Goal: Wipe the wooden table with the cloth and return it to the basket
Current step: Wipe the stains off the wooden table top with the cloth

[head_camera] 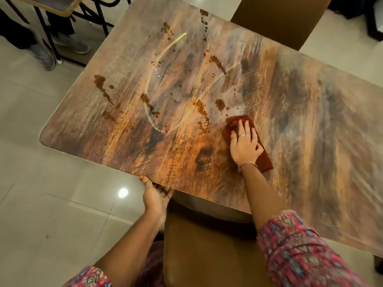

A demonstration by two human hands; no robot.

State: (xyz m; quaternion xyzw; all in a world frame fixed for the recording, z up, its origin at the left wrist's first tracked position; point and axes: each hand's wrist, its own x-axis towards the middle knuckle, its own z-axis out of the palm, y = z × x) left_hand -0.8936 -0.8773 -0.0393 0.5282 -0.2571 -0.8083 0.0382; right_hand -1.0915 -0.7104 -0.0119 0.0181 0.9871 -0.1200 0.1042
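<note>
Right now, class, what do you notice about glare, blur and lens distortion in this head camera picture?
Head view: a round ceiling-light glare spot shines on the floor tiles; the wooden table edges bow from the wide-angle lens; its right side looks smeared; the right hand on the cloth stays fairly sharp.

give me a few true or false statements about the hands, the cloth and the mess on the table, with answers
1. The right hand presses the cloth flat on the table. True.
2. The left hand holds a second cloth. False: it grips the table's near edge and holds no cloth.
3. Brown stains lie on the table to the left of the cloth. True.
4. The cloth is blue. False: it is dark red.
5. A yellowish curved streak marks the table among the stains. True.
6. The cloth lies in a basket. False: it lies on the table; no basket is in view.
</note>
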